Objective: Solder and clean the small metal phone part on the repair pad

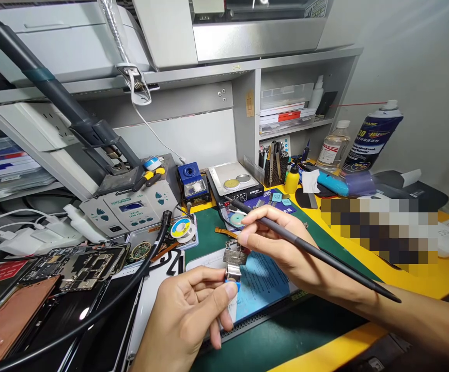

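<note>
My left hand (195, 305) pinches a small silvery metal part (234, 257) between thumb and fingers. Something blue (237, 287) shows at its lower end under my thumb. A long black pen-shaped tool (297, 240) lies across my right hand (274, 243), its tapered end pointing down to the right along my forearm. The thumb and index fingertip of that hand meet at the upper edge of the metal part; I cannot tell whether they grip it. Below both hands lies a blue-and-white printed sheet (265, 279) on the green mat (325, 323).
At left stand a rework station (131, 206) with a black hose (127, 289) and several opened phones and boards (80, 274). A solder spool (183, 230) sits near the mat. Behind are a scale (234, 181), a yellow bottle (292, 180) and a spray can (371, 139).
</note>
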Tool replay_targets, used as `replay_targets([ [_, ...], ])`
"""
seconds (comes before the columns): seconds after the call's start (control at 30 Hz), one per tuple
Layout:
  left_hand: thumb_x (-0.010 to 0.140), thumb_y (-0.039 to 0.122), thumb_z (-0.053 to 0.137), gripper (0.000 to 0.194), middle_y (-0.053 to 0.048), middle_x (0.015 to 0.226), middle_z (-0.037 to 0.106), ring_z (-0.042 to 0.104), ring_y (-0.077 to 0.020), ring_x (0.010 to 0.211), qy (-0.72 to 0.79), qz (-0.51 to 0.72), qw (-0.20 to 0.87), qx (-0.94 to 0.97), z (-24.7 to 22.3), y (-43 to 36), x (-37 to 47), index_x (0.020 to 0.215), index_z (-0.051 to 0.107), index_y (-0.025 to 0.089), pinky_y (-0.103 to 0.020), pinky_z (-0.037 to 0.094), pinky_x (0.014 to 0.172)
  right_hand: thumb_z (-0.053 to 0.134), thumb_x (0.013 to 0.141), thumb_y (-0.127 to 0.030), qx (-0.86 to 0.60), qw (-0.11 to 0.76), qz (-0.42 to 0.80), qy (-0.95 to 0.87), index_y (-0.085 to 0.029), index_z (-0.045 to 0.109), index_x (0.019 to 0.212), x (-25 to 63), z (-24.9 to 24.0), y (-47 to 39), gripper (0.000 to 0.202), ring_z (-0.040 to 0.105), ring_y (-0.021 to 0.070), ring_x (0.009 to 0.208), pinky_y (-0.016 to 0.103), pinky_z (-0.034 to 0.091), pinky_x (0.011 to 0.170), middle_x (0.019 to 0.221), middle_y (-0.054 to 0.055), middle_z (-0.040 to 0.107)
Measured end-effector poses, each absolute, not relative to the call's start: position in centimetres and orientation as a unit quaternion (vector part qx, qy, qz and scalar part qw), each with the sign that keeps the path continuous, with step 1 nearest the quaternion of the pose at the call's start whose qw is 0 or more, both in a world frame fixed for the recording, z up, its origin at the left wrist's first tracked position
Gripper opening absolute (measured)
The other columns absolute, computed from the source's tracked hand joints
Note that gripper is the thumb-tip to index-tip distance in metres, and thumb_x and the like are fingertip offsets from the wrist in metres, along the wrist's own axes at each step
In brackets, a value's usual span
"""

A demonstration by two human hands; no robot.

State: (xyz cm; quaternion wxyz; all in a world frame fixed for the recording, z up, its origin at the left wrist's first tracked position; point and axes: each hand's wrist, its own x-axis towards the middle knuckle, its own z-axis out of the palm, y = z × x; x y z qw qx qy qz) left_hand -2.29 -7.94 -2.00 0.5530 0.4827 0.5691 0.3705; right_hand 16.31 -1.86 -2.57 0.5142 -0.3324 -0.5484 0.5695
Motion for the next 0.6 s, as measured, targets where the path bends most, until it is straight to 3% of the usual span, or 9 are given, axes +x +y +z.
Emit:
replay_targets([
  [0.6,0.075,0.053,0.077,0.050,-0.006,0.059,0.068,0.053,-0.0093,0.042,0.564,0.372,0.555,0.485,-1.90,-7.93,-2.33,0.097,0.068,0.010,-0.020,0.035,0.048,0.077,0.084,-0.024,-0.322,0.518,0.559,-0.562,-0.020,0.065,0.093,16.28,-2.67,-1.49,0.016,0.061,0.0119,0.069,0.026,0.047,0.066,0.074,-0.002,0.066],
])
